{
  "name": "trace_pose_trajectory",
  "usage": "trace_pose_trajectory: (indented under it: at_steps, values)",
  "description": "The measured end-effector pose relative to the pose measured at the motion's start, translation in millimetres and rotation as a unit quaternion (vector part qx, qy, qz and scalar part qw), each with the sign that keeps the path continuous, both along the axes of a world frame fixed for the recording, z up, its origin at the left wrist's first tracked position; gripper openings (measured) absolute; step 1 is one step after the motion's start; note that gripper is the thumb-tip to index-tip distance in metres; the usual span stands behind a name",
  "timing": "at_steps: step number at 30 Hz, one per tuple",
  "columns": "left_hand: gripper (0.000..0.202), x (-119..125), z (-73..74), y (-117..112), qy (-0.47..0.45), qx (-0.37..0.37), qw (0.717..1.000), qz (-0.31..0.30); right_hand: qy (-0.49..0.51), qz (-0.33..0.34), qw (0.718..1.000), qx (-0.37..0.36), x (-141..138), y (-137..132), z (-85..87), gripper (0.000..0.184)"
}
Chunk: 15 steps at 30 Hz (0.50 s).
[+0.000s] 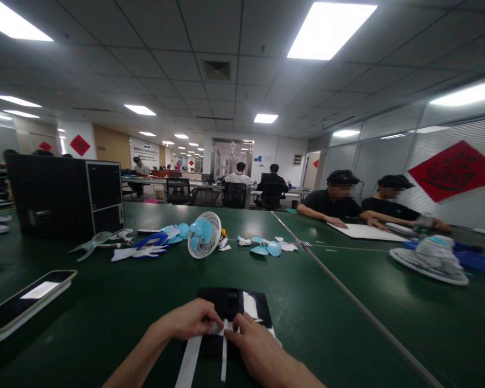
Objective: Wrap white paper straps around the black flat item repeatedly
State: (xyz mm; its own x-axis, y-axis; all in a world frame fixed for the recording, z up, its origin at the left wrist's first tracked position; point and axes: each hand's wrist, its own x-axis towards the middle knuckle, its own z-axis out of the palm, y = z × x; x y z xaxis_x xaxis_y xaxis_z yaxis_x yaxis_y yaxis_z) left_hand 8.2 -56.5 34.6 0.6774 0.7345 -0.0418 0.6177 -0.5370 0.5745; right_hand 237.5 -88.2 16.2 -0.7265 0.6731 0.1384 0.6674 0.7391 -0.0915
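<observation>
My left hand and my right hand meet at the near edge of the green table. Both pinch white strips that lie over a flat black object. The fingers of each hand are closed on the strips where they cross the black object's near side. One strip runs down toward me under the left wrist; a thinner one runs between the two hands.
A small fan with blue blades stands mid-table among loose blue and white parts. A phone lies at left, a black computer case behind it. Two people sit at right with white paper; a fan guard lies near them.
</observation>
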Motion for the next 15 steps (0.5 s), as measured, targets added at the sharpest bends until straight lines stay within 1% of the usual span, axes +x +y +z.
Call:
trace_pose_trajectory:
  at_steps: [4,8,12,15]
  values:
    - [0.032,0.6,-1.7,0.8,0.006,0.003,1.0,0.011,-0.016,0.028,0.999,0.022,4.8,-3.2,-9.4,0.034]
    - [0.032,1.3,-0.4,0.1,0.013,0.008,1.0,0.013,-0.02,0.064,0.997,0.028,8.9,-4.9,-15.5,0.038]
    - [0.033,1.9,0.9,-0.8,0.007,0.0,1.0,0.02,0.013,0.084,0.996,0.013,10.1,-7.1,-12.8,0.037]
    - [0.035,2.6,0.3,-1.2,-0.003,-0.003,1.0,0.021,0.047,0.084,0.995,-0.017,7.7,-8.4,-6.7,0.039]
